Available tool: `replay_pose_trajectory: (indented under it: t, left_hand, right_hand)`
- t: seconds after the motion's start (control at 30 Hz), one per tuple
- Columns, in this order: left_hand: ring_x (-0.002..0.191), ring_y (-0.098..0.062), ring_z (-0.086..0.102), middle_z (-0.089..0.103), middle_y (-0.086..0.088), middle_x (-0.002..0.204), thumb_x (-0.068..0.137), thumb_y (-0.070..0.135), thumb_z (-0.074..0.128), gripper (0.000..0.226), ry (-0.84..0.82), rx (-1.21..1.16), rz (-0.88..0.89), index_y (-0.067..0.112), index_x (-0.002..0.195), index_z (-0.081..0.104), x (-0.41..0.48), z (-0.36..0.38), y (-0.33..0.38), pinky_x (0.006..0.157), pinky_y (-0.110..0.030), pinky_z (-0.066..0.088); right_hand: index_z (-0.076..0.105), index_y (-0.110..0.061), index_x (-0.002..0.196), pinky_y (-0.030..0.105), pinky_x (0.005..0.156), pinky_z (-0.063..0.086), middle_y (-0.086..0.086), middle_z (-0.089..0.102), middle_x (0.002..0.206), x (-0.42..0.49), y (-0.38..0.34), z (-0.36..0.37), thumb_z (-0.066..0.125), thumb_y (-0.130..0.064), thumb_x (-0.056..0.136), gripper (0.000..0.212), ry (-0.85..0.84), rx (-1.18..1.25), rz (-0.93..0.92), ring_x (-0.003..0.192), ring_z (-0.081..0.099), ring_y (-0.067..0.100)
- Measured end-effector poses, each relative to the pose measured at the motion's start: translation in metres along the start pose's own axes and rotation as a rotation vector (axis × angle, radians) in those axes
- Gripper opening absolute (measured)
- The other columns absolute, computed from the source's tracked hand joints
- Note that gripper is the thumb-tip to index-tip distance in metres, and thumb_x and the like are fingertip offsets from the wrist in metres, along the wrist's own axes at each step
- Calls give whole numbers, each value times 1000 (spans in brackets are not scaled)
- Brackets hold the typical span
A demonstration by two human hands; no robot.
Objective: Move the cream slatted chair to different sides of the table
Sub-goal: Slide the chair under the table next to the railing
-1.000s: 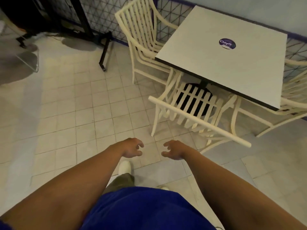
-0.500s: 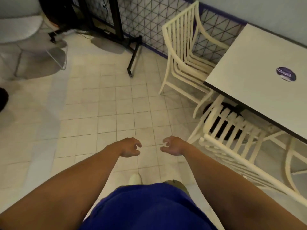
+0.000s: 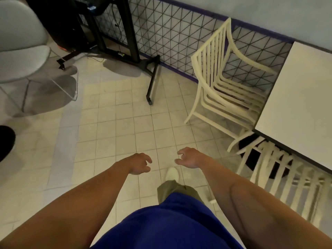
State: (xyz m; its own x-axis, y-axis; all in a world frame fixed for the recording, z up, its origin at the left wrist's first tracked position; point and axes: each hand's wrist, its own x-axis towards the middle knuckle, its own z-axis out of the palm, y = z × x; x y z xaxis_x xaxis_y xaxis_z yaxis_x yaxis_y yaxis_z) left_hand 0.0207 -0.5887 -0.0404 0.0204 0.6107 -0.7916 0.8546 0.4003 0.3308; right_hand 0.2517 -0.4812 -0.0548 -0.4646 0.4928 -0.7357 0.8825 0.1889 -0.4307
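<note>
Two cream slatted chairs stand at the desk: one at its far-left side by the mesh fence, the other tucked against its near edge. Our left hand and right hand hang loose, fingers half curled, holding nothing, above the tiled floor. The nearer chair lies to the right of our right hand, its top rail running along the desk's near edge, so we judge that hand reaches first.
</note>
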Motion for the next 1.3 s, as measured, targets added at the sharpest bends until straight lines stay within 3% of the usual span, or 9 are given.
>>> replay_pose_trajectory:
  t: [0.07,0.43,0.67,0.93,1.07,1.3]
  left_hand:
    - [127,-19,52,55,-2,141,99,34,57,45,-1,29,3,24,142,50,35,-65,6,105,-29,40]
    - [125,-18,52,55,-2,140,99,34,59,45,11,87,94,24,142,51,119,-242,13,106,-28,40]
    - [123,-17,53,54,-3,140,98,33,61,47,-63,212,196,24,142,50,202,-349,-2,102,-24,42]
    - [126,-20,52,53,-6,142,98,30,60,49,-146,424,271,20,145,50,275,-485,-16,96,-22,41]
    - [124,-19,54,56,-4,140,96,30,61,48,-176,493,310,22,142,53,313,-525,3,102,-26,42]
    - [120,-18,55,56,-4,137,97,30,61,46,-211,623,386,22,141,52,387,-584,88,92,-21,40]
  right_hand:
    - [41,-20,148,33,107,37,4,47,147,40,-13,-51,58,-52,91,67,25,22,26,132,46,22]
    - [45,-20,145,36,110,36,4,50,146,137,-65,-178,59,-54,89,66,109,75,51,133,47,23]
    - [46,-15,144,32,109,35,4,48,146,202,-90,-229,58,-49,94,61,222,170,141,133,45,24]
    - [42,-19,147,40,114,33,5,45,148,273,-156,-284,56,-50,94,62,338,341,243,135,43,25]
    - [42,-22,146,42,113,34,4,48,147,302,-163,-317,56,-52,94,62,366,400,304,134,45,25]
    - [41,-21,147,42,113,34,4,46,149,347,-147,-405,56,-51,94,63,432,476,312,135,42,25]
